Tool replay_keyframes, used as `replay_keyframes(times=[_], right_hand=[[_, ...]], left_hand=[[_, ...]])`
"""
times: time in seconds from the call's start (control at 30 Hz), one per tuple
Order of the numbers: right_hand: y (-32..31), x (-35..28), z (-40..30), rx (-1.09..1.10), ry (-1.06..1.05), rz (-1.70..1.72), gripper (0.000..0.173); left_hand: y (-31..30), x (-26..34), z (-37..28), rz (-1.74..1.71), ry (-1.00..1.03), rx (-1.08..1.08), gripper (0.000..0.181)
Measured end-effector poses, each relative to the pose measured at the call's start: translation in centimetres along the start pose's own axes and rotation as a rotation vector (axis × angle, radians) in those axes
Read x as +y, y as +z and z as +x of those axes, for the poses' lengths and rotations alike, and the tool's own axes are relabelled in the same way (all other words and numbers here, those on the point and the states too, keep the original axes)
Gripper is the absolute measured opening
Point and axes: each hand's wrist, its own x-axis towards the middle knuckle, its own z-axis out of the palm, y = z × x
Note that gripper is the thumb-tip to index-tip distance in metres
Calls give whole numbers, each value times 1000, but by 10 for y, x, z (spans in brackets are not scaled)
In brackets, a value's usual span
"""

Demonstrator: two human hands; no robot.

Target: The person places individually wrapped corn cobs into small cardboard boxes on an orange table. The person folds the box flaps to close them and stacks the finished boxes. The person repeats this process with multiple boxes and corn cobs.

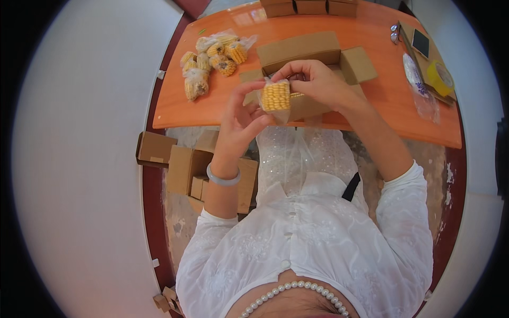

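Both hands are raised over the near edge of the orange table [214,109], with a piece of corn on the cob in a clear plastic bag [276,96] between them. My left hand [242,119] holds the bagged corn from its left side and below, fingers curled around it. My right hand [312,81] pinches the bag at its top right. Just behind and below the hands stands an open cardboard box [304,45] with its flaps spread; its inside is mostly hidden by my right hand, though a little corn shows. More bagged corn pieces [203,63] lie in a heap at the table's left.
On the right are eyeglasses [394,35], a phone [420,43] on flat cardboard, a roll of yellow tape [440,78] and plastic bags [421,89]. Cardboard boxes [310,7] line the far edge. An open carton [181,169] and a closed box [156,148] are below, left of the table.
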Motion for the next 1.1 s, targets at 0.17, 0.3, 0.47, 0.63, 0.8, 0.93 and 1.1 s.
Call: replay_keyframes(times=[0.17,0.3,0.47,0.63,0.8,0.93,1.1], right_hand=[[1,-13,-11,49,-262,-276,42],[5,-47,-31,91,-336,-705,48],[-18,-27,-22,338,-450,-984,49],[-99,-22,-30,210,-24,-912,45],[-97,-26,-35,87,157,-1291,46],[-92,-8,-32,28,122,-1547,39],[-80,-9,-21,-145,338,-1493,19]], left_hand=[[11,4,8,131,-29,100,55],[23,3,26,155,57,135,59],[37,-2,58,165,127,123,53],[34,-38,55,675,276,14,36],[38,-51,46,980,336,-200,31],[41,-54,42,1003,263,-235,36],[35,-57,41,991,254,-245,39]])
